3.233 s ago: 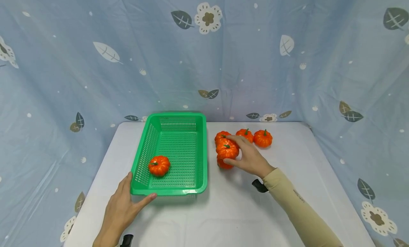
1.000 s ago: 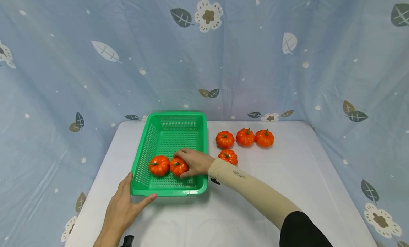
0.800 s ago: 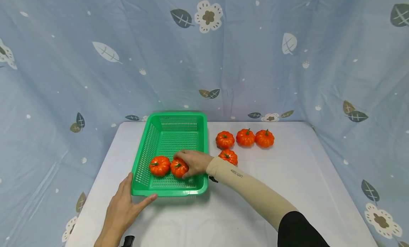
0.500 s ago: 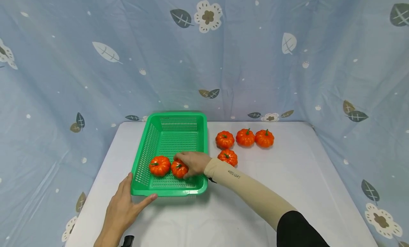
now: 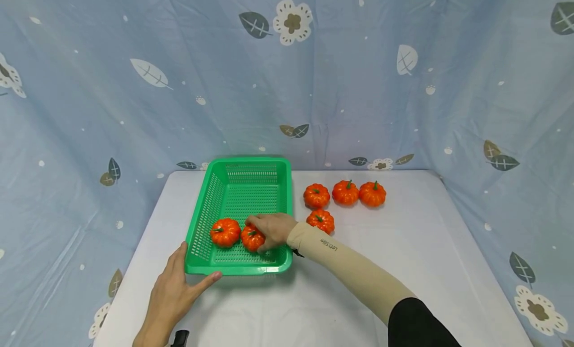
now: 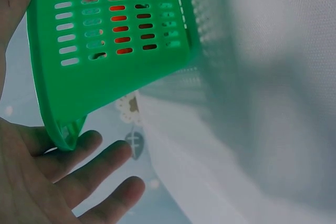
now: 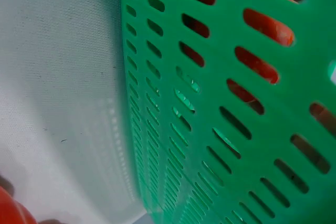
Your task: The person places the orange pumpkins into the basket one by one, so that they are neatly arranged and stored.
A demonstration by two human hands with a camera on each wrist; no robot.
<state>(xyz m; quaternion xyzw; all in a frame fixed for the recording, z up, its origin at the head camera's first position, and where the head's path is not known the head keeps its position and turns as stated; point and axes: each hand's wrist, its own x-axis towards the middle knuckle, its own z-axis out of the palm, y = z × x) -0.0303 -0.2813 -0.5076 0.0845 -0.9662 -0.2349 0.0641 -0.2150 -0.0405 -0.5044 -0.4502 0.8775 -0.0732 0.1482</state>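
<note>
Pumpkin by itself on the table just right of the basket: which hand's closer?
Right. The right hand is inside the green basket, just across its wall from that pumpkin. The left hand rests at the basket's near-left corner.

Right hand (image 5: 273, 229) grips pumpkin (image 5: 252, 239) inside green basket (image 5: 244, 190).

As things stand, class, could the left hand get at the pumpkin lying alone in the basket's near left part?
Probably yes: the left hand rests at the basket corner, the pumpkin sits just beyond the low wall, uncovered.

A white table (image 5: 403, 267) carries a green basket (image 5: 242, 269) and four pumpkins (image 5: 346, 192).
</note>
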